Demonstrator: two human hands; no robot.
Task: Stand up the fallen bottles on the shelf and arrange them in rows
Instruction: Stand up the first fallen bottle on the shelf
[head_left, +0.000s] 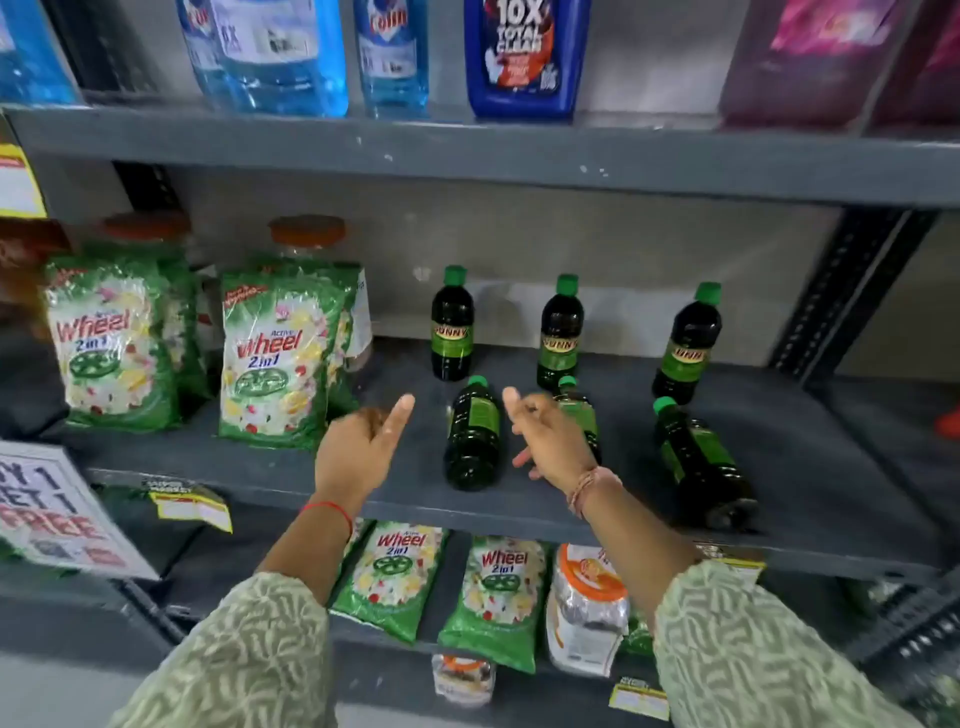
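Note:
Three dark green bottles with green caps stand upright at the back of the grey shelf (270, 467): a left one (452, 325), a middle one (560, 335) and a right one (687, 345). In front of them three more lie on their sides: one (471, 436) between my hands, one (582, 415) partly hidden behind my right hand, one (701, 462) at the right. My left hand (363, 447) hovers left of the first fallen bottle, fingers loose, holding nothing. My right hand (550, 436) is just right of that bottle, fingers half curled, empty.
Green Wheel detergent packs (275, 358) stand on the shelf's left part, with jars behind them. Blue cleaner bottles (280, 52) fill the shelf above. More detergent packs (395, 577) lie on the shelf below. A promotion sign (57, 514) hangs at the left.

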